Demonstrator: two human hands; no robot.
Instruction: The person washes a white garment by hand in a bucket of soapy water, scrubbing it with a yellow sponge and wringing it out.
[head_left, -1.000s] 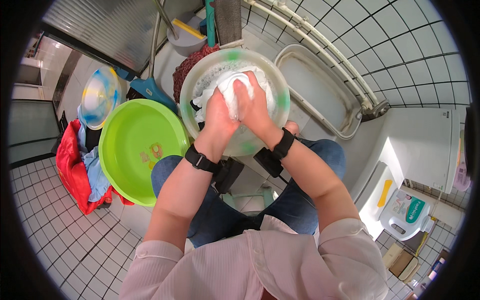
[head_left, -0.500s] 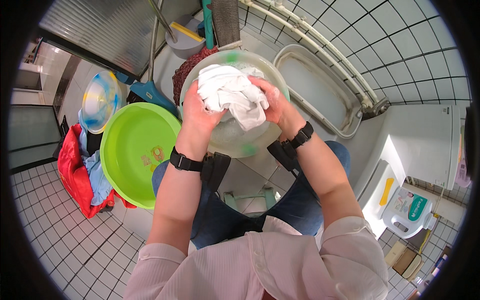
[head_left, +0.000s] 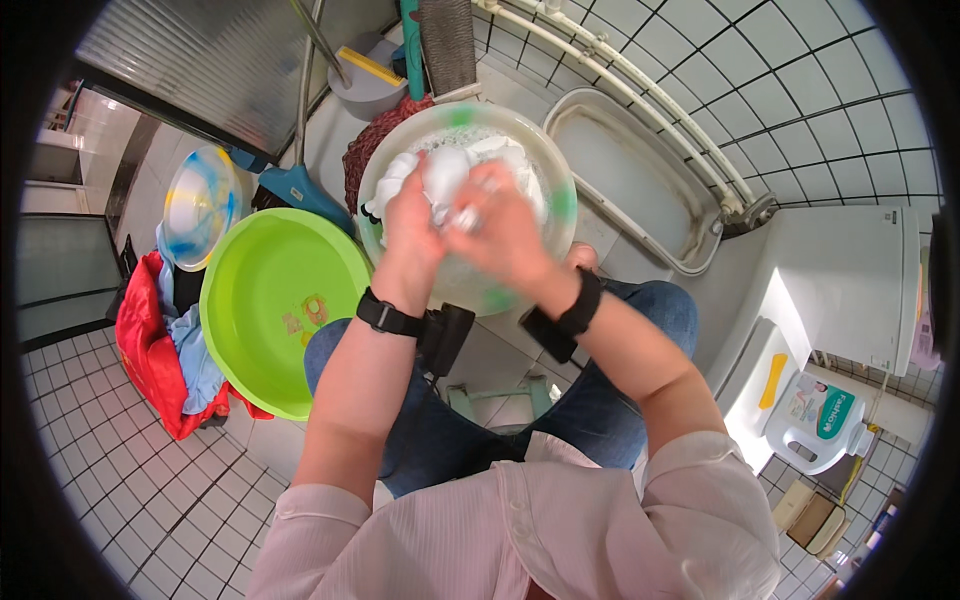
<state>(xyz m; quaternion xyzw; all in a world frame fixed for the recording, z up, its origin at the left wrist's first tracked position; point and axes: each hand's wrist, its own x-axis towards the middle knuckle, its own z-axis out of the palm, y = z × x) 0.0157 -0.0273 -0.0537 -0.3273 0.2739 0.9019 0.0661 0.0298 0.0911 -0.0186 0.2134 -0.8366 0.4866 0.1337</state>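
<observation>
A wet white cloth [head_left: 447,172] is bunched between my hands over a pale round basin [head_left: 557,170] with green patches. My left hand [head_left: 410,228] is closed around the cloth, part of which hangs out to the left over the basin's side. Smeared by motion, my right hand [head_left: 508,225] presses against the left with its fingers curled on the same cloth. More white fabric [head_left: 525,165] lies in the sudsy water behind the hands. How far it joins the held piece is hidden.
Left of the basin stands a green tub [head_left: 270,300], beside red and blue clothes [head_left: 150,340] and a swirled blue-yellow basin [head_left: 203,205]. A mop head [head_left: 375,145] touches the basin's far left. At right are a long trough [head_left: 640,190] and a white detergent jug [head_left: 810,425].
My hands have come together, the right moving left and inward. The cloth, spread between them before, is now bunched tighter and lower, uncovering white fabric and suds in the basin.
</observation>
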